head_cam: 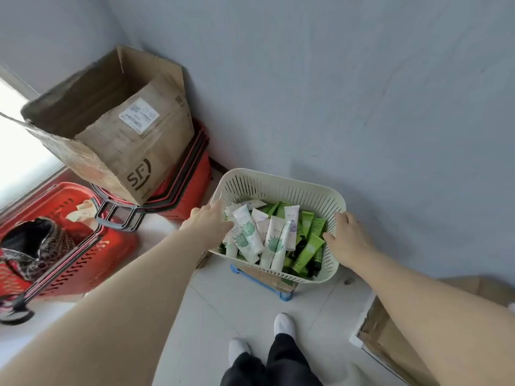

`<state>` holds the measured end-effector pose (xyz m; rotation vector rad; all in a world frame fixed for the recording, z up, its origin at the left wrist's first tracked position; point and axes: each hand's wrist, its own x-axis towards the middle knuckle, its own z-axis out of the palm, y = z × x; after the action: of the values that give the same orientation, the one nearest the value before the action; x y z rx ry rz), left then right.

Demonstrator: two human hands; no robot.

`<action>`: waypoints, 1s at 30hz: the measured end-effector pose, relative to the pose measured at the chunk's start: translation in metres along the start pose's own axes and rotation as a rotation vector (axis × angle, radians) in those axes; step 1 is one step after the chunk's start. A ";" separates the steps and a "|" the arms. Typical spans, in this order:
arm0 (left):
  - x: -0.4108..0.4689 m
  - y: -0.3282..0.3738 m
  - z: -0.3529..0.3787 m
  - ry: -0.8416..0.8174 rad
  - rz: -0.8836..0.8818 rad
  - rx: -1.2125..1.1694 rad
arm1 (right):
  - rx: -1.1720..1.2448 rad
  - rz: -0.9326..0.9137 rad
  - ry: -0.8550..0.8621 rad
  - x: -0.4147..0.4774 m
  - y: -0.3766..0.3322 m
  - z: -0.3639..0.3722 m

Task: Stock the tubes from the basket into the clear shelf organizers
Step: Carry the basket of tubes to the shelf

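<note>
A cream slotted basket (278, 185) stands on a low blue stool (262, 282) by the grey wall. It holds several white tubes (246, 232) with green leaf print and several green tubes (309, 246) piled loosely. My left hand (207, 218) holds the basket's left rim, thumb inside over the tubes. Across from it, my right hand (348, 238) holds the right rim, with its thumb inside and its fingers over the edge. No clear shelf organizer is in view.
An open cardboard box (117, 126) sits on stacked red shopping baskets (192, 176) at the left. Another red basket (72, 246) with a dark patterned bag lies nearer. A flat cardboard piece (390, 338) lies at the lower right. My feet (262, 338) stand on pale floor tiles.
</note>
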<state>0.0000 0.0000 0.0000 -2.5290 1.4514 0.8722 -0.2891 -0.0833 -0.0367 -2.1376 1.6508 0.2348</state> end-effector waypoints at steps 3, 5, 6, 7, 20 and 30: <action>0.025 -0.005 0.006 -0.012 -0.039 0.022 | 0.040 0.087 0.028 0.012 0.005 0.015; 0.042 -0.008 0.011 -0.035 -0.076 0.020 | 0.060 0.147 0.017 0.018 0.009 0.026; 0.051 -0.008 0.015 -0.040 -0.097 0.006 | 0.091 0.181 0.020 0.022 0.010 0.031; 0.060 -0.009 0.020 -0.043 -0.122 -0.008 | 0.125 0.211 0.024 0.026 0.012 0.035; 0.125 -0.034 0.045 -0.058 -0.248 -0.676 | 0.540 0.468 0.176 0.045 -0.014 0.069; 0.052 -0.077 0.032 0.086 -0.417 -0.940 | 0.417 0.275 0.099 0.035 -0.062 0.034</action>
<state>0.0690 0.0137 -0.0682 -3.3237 0.4776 1.6380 -0.2159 -0.0868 -0.0665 -1.6378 1.8580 -0.1297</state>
